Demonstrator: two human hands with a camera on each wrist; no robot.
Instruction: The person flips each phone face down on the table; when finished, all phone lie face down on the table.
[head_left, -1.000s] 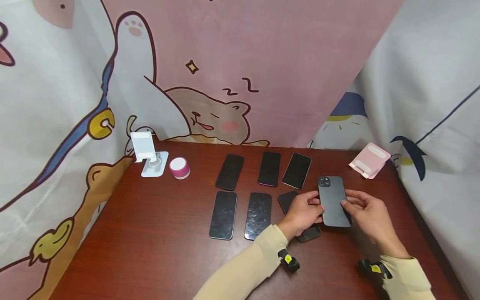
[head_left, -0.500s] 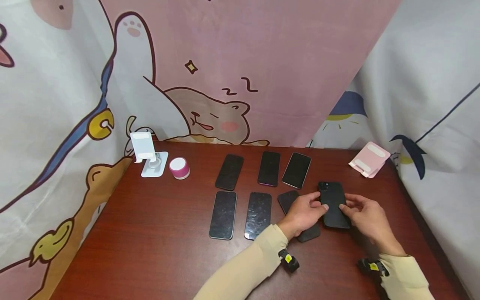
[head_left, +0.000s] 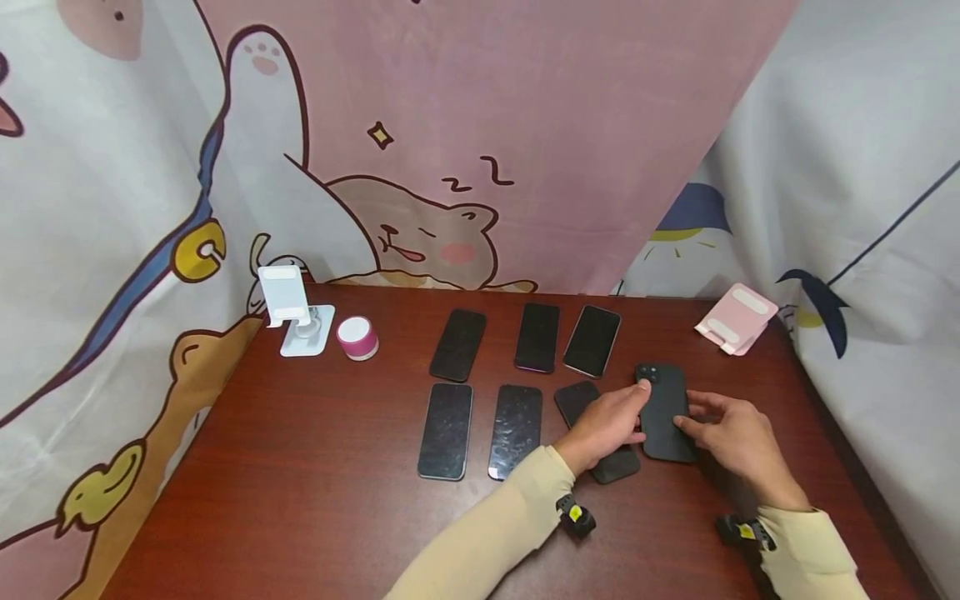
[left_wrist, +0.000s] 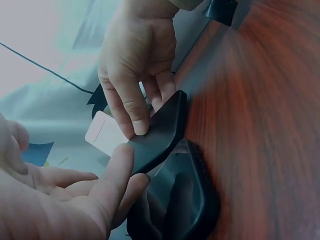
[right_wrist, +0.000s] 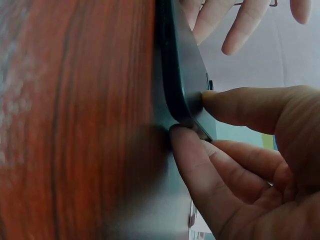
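A dark smartphone (head_left: pixel 666 425) lies back side up at the right of the table, its camera bump at the far left corner. My right hand (head_left: pixel 735 433) pinches its right edge, thumb on the back and fingers along the side; the right wrist view shows the thumb (right_wrist: pixel 220 100) on top. My left hand (head_left: pixel 611 425) is at the phone's left edge, fingers extended, one fingertip overlapping the camera bump. In the left wrist view, its fingers (left_wrist: pixel 120 170) are loosely straight beside the phone (left_wrist: pixel 160 130). Beneath the left hand lies another black phone (head_left: pixel 618 467), partly hidden.
Several more phones lie in two rows, among them a front one (head_left: pixel 446 432) and a back one (head_left: pixel 592 340). A white phone stand (head_left: pixel 285 296) and pink-and-white jar (head_left: pixel 357 337) stand back left. A pink phone stand (head_left: pixel 738 318) is back right. Printed curtains (head_left: pixel 585 150) surround the table.
The phone has gone from being tilted up to lying lower and flatter. My left hand has shifted its hold, its fingers now spread along the left edge; the right still pinches.
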